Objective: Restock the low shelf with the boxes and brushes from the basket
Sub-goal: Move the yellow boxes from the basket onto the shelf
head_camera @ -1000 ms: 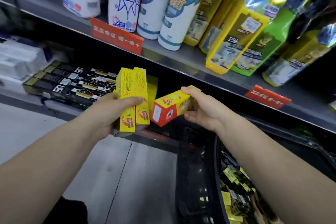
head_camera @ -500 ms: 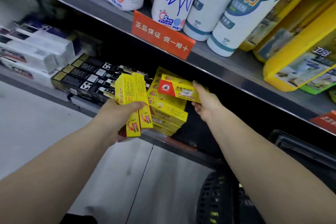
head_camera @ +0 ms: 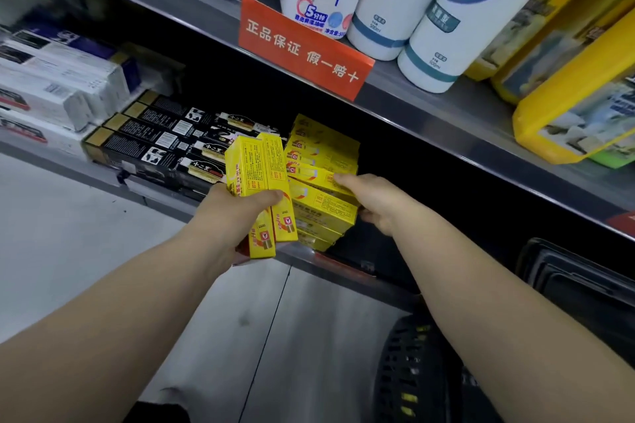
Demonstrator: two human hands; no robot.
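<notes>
- The left hand point(head_camera: 233, 216) grips two yellow boxes point(head_camera: 256, 175) side by side. Its thumb crosses their front faces and its fingers are curled behind them, out of sight.
- These two boxes stand nearly upright, just in front of the low shelf point(head_camera: 299, 253) and off its surface.
- The right hand point(head_camera: 378, 203) pinches the right end of a single yellow box point(head_camera: 316, 177). The thumb lies along the box's top, and the fingers curl round the end, with their tips hidden.
- That box lies tilted on the stack of yellow boxes point(head_camera: 323, 216), which sits on the low shelf just to the right of the left hand's pair.
- More of the same yellow boxes are piled behind the stack, deeper in the shelf.
- To the left on the same shelf lie long black boxes point(head_camera: 161, 141), and beyond them white boxes point(head_camera: 58, 93).
- The black basket point(head_camera: 405, 371) stands on the floor point(head_camera: 68, 233) under the right forearm; what it holds cannot be made out.
- The upper shelf point(head_camera: 446, 106) carries an orange sign point(head_camera: 302, 48) on its edge.
- White bottles point(head_camera: 395, 3) stand on that shelf, with yellow packs point(head_camera: 567, 106) to their right.
</notes>
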